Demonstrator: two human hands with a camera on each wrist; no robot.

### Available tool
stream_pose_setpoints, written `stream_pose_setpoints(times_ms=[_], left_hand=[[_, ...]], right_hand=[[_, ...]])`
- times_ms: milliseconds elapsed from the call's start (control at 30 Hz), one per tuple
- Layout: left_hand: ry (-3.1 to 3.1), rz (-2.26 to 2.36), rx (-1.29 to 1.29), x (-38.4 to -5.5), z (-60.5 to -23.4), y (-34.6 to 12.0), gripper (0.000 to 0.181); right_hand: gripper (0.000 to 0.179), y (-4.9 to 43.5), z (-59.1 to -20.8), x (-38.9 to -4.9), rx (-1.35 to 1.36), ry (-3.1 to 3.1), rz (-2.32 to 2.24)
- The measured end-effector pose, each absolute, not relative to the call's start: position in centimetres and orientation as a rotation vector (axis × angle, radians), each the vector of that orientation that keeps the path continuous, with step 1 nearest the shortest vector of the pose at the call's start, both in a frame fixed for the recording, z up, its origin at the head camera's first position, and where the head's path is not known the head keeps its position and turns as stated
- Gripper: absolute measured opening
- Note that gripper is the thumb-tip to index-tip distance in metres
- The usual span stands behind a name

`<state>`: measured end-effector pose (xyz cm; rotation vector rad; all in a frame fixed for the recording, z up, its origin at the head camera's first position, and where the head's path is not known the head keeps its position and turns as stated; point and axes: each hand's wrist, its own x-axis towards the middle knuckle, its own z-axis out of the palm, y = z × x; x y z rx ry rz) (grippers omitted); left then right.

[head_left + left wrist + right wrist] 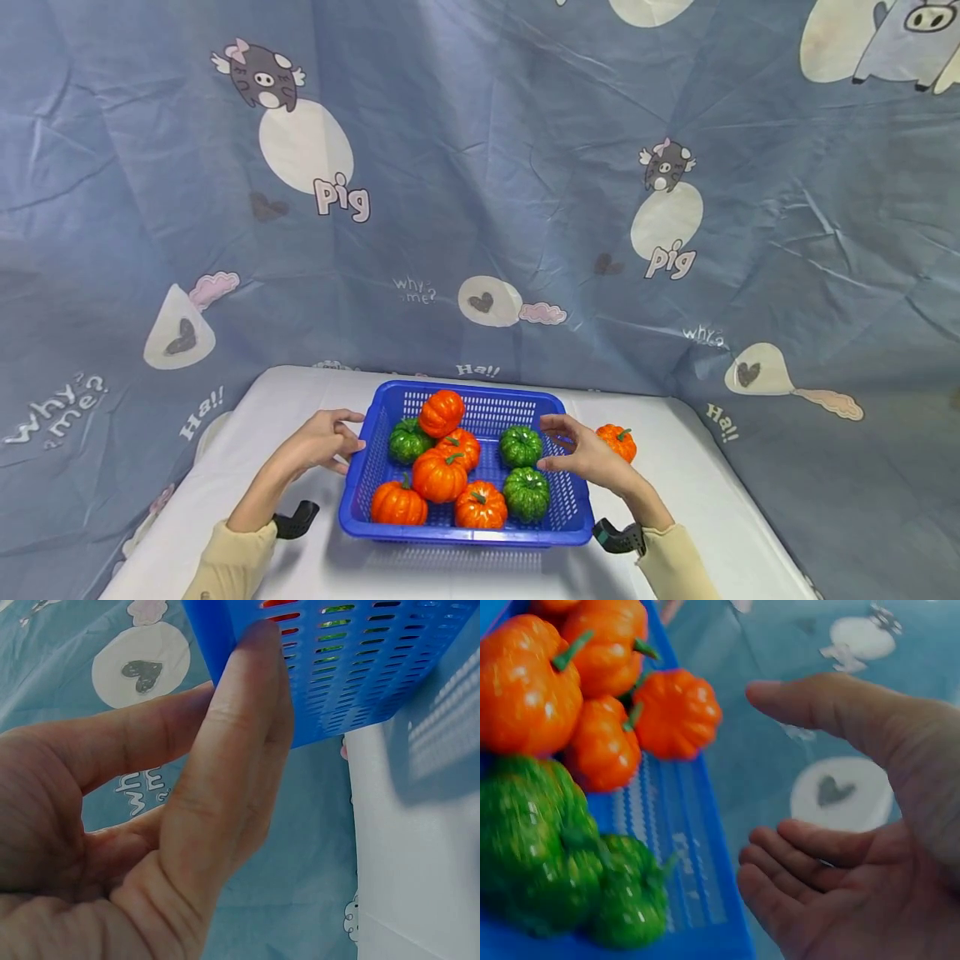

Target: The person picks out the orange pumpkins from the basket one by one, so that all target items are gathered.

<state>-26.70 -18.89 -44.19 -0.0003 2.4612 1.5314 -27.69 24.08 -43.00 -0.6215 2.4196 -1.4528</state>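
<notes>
A blue perforated plastic basket [465, 533] holds several small orange pumpkins [439, 476] and three green pumpkins [527, 494]. At the basket's left rim is my left hand [324, 439], its fingertips at the outer side. In the left wrist view the fingers [225, 742] are fairly straight against the blue wall [337, 667], with the thumb partly behind them. My right hand [583, 450] hovers by the right rim, thumb and fingers spread. The right wrist view shows that hand [847, 862] with nothing in its palm, apart from the basket edge [716, 847].
One more orange pumpkin [617, 442] sits on the white tabletop [300, 567], outside the basket and behind my right hand. A blue cloth printed with pigs [480, 208] hangs behind the table and down both sides. Each wrist wears a black band [297, 520].
</notes>
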Motion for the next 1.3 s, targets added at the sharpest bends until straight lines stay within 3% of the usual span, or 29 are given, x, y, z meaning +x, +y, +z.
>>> stream_pose_setpoints(times_ms=[667, 1300], left_hand=[[2.463, 1.535, -0.007, -26.9, -44.6, -18.9, 0.058], [2.470, 1.531, -0.007, -26.9, -44.5, -18.9, 0.058]], right_hand=[[0.060, 18.2, -44.4, -28.4, -0.846, 2.073, -1.134], [0.058, 15.9, -45.2, -29.7, -0.824, 2.202, -0.690]])
